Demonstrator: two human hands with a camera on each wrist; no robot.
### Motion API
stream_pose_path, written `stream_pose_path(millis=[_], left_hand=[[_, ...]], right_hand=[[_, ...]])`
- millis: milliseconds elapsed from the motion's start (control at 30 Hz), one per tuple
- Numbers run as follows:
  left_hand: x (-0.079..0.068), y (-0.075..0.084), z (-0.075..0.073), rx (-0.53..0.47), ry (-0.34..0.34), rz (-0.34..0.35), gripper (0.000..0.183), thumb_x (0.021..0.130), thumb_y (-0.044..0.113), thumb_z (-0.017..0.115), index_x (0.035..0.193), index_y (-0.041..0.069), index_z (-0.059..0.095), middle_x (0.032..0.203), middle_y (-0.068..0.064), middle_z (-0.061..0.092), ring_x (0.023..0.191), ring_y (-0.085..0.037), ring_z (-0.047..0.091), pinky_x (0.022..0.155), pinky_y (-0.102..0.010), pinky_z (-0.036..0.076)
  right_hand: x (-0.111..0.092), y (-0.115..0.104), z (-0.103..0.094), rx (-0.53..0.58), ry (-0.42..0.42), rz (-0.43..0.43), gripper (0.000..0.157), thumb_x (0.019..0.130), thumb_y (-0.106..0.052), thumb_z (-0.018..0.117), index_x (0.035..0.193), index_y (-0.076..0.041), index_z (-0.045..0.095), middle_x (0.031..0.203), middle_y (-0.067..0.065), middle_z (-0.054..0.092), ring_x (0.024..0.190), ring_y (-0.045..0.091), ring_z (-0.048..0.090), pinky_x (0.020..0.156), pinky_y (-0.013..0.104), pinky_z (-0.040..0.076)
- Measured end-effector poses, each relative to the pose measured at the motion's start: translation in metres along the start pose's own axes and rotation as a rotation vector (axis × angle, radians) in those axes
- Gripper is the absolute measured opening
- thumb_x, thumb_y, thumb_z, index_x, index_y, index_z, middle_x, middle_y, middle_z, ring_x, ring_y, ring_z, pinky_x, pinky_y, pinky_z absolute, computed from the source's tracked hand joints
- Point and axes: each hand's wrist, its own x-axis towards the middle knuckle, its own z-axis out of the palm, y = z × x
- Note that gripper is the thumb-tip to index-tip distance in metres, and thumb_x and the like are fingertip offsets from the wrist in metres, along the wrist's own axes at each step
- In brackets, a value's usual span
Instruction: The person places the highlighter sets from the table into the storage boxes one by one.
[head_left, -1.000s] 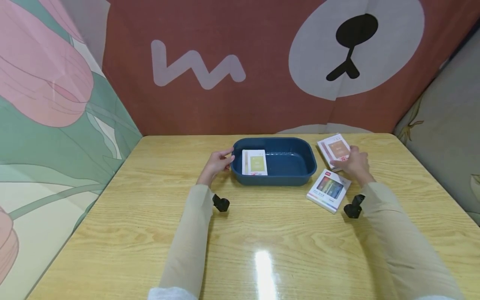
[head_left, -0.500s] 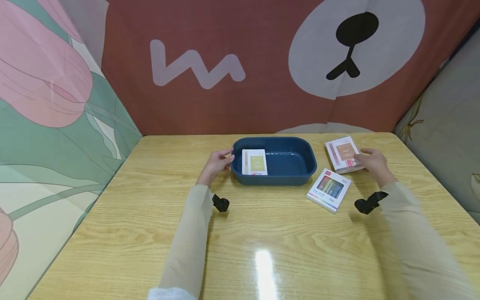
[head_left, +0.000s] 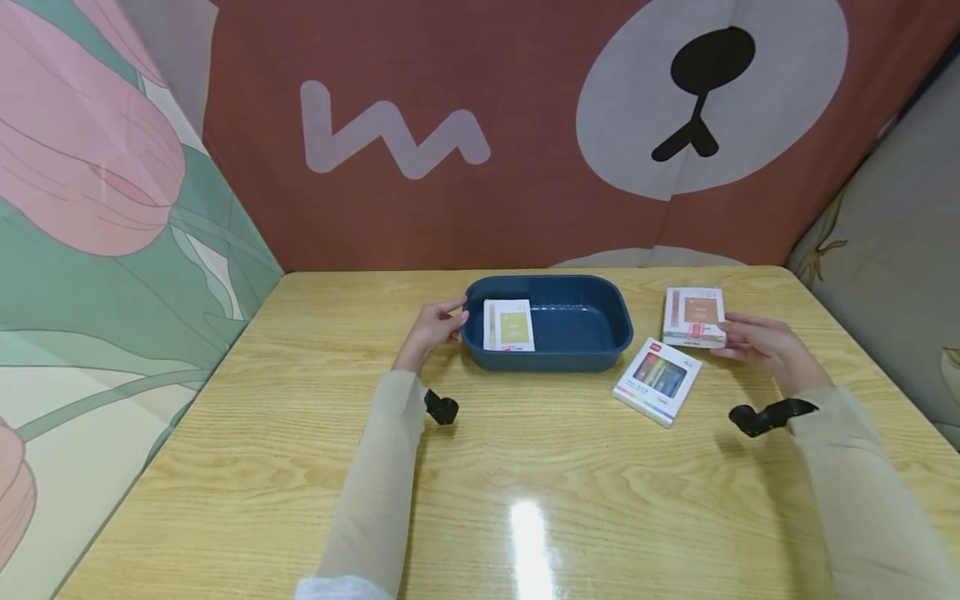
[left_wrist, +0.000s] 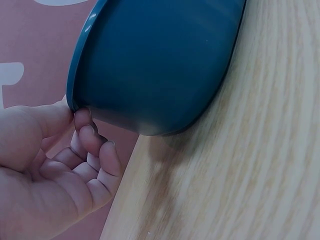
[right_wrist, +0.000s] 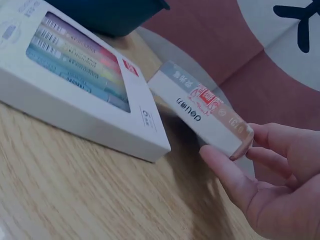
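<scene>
A deep blue plastic basin (head_left: 480, 360) stands near the table's back edge. My left hand (head_left: 431, 332) pinches its left rim between thumb and fingers, seen close in the left wrist view at the basin's rim (left_wrist: 75, 75). Inside, at the left, lies a white box with a yellow-green panel (head_left: 510, 325). On the right, my right hand (head_left: 768, 346) pinches a white box with a peach panel (head_left: 693, 312) by its right end. The right wrist view shows that box's narrow side (right_wrist: 200, 107) with red and black print, above its shadow on the table.
A white windowed box of colored pens (head_left: 658, 382) lies at an angle between the basin and my right hand; the pens (right_wrist: 85, 60) show through its window. Everything stands on a wood-grain table (head_left: 300, 483). A printed reddish-brown cloth (head_left: 450, 217) rises behind the back edge.
My right hand has moved right with the peach-panel box and turned it from slanted to nearly square with the table. My left hand has kept its hold on the basin's rim.
</scene>
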Motion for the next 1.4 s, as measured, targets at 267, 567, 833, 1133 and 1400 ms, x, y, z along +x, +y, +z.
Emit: stream_pose_path(millis=[267,567,833,1133,1400], left_hand=[[0.0,-0.002,0.0,0.0,-0.005,0.01,0.041,0.089,0.012,0.055,0.129,0.013,0.049,0.063,-0.004,0.046,0.054,-0.014,0.045,0.064,-0.035,0.045],[0.0,-0.001,-0.001,-0.018,-0.009,0.012,0.04,0.089,0.012,0.055,0.129,0.013,0.049,0.064,-0.006,0.046,0.058,-0.019,0.046,0.067,-0.037,0.044],[-0.001,0.0,-0.001,-0.031,-0.015,0.018,0.041,0.089,0.012,0.055,0.13,0.013,0.049,0.063,-0.005,0.046,0.059,-0.021,0.045,0.066,-0.039,0.043],[0.001,0.0,-0.001,-0.051,-0.022,0.01,0.04,0.09,0.014,0.053,0.13,0.015,0.048,0.062,-0.008,0.044,0.059,-0.021,0.043,0.063,-0.037,0.043],[0.002,-0.002,-0.002,-0.06,-0.021,0.002,0.04,0.09,0.013,0.054,0.13,0.014,0.049,0.063,-0.006,0.045,0.059,-0.019,0.044,0.065,-0.038,0.043]], right_hand=[[-0.011,-0.009,0.025,0.221,0.021,-0.039,0.052,0.084,0.011,0.052,0.127,-0.019,0.044,0.078,0.012,0.063,0.072,0.023,0.063,0.067,0.04,0.05],[-0.019,-0.023,0.051,0.225,-0.075,-0.044,0.083,0.088,0.011,0.045,0.143,-0.022,-0.008,0.083,0.012,0.062,0.076,0.023,0.062,0.068,0.037,0.051],[-0.02,-0.029,0.075,0.192,-0.143,-0.057,0.083,0.088,0.011,0.045,0.144,-0.024,-0.005,0.088,0.011,0.061,0.08,0.024,0.061,0.073,0.038,0.049],[-0.016,-0.029,0.108,0.108,-0.164,-0.038,0.08,0.088,0.009,0.047,0.145,-0.021,0.0,0.087,0.012,0.062,0.079,0.025,0.063,0.071,0.039,0.05],[-0.007,-0.02,0.131,0.033,-0.243,-0.049,0.075,0.089,0.01,0.043,0.145,-0.014,-0.001,0.085,0.015,0.063,0.075,0.026,0.063,0.067,0.038,0.051]])
